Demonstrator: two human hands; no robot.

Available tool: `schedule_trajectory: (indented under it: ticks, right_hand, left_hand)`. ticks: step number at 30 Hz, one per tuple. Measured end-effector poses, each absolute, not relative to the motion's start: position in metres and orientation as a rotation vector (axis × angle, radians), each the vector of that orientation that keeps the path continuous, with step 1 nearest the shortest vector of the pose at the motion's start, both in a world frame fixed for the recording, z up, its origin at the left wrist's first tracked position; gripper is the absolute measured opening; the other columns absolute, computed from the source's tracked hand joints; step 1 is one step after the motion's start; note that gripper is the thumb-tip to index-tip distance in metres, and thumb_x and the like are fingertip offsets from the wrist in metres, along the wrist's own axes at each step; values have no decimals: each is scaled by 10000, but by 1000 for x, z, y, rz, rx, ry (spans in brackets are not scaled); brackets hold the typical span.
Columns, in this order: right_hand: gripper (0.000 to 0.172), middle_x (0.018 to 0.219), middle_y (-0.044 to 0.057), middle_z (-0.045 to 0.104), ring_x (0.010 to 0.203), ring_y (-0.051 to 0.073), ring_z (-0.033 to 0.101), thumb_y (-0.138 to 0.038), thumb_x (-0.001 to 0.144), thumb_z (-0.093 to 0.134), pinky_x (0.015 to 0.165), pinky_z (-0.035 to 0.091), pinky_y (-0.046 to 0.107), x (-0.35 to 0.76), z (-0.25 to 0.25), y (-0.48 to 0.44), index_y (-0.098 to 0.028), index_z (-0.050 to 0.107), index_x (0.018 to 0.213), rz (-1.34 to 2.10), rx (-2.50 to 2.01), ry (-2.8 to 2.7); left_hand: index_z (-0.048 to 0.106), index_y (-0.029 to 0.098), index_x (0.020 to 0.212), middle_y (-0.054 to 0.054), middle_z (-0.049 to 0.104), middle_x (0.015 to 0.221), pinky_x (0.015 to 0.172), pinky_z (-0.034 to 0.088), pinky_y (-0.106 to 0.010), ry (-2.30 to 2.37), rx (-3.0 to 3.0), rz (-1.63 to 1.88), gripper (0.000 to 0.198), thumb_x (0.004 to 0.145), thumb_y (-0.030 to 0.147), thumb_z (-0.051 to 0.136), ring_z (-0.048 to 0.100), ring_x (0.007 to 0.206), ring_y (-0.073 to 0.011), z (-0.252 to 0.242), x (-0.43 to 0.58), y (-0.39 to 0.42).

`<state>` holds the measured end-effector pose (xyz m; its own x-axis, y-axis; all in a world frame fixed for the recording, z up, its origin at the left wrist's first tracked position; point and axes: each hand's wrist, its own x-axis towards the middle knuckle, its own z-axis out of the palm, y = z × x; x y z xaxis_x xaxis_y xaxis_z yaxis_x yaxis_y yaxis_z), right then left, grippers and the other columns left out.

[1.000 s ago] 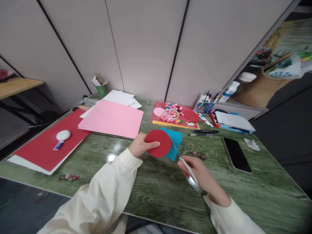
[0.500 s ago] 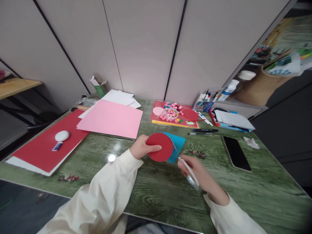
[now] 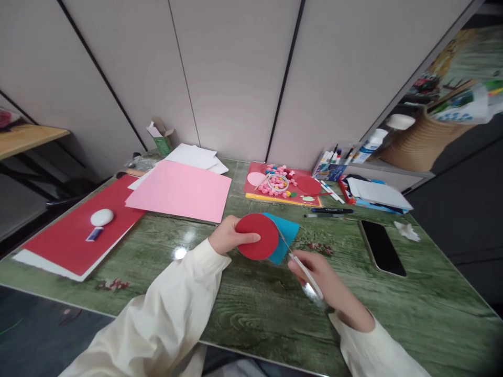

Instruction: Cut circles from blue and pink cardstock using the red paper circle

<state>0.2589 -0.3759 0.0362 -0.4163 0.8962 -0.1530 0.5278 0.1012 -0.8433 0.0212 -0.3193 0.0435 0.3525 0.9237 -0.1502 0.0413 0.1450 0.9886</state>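
Head view: left hand [image 3: 228,236] pinches red paper disc [image 3: 257,236] – blue sheet [image 3: 286,235] behind.

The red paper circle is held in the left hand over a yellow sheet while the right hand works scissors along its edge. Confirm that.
Not quite. The head view shows the sheet behind the red paper circle is blue, not yellow. The rest holds: the left hand holds the circle and the right hand works the scissors at its edge.
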Motion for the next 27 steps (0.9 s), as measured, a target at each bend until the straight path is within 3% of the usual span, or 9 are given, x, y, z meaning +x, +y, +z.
schedule_trajectory:
  ticks: [17,27]
  right_hand:
    - [419,492,-48,379,472,91,335,-519,819,437,454,252,222,264,44,-375,-188,370,571,1300,-1432,-2029]
    - [417,538,-41,374,510,95,331,-506,829,415,468,247,226,267,52,-378,-180,375,572,1236,-1385,-2122]
  left_hand:
    - [704,66,757,-77,702,700,585,487,-264,961,1205,780,305,563,298,745,628,623,-180,43,17,-318]
    - [695,73,667,-45,684,607,513,448,-218,870,1211,645,225,538,247,757,595,536,-145,44,18,-322]
